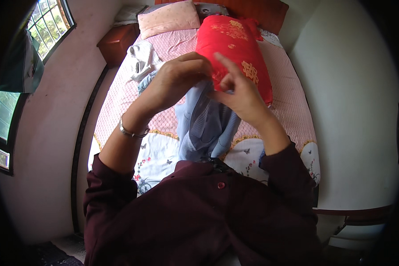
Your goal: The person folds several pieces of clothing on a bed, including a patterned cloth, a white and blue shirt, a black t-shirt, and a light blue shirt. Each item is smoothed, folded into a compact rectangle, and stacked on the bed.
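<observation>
A light-blue ribbed knit garment (194, 123) hangs in folds in front of my chest, above the bed. My left hand (183, 78) is closed at the garment's top edge, its fingertips bent down and partly hidden. Beside it, my right hand (241, 91) has the index finger stretched out and the thumb pointing toward the cloth. Motion blurs those right fingers, and whether they pinch any fabric is unclear. A metal bracelet (133, 134) circles my left wrist.
Beyond my hands lies a bed (286, 96) with a pink patterned sheet. On it are a red quilt bundle (231, 46), a pink pillow (169, 19), a crumpled white garment (141, 58) and a blue cloth (147, 82). A wooden nightstand (114, 45) stands at the far left.
</observation>
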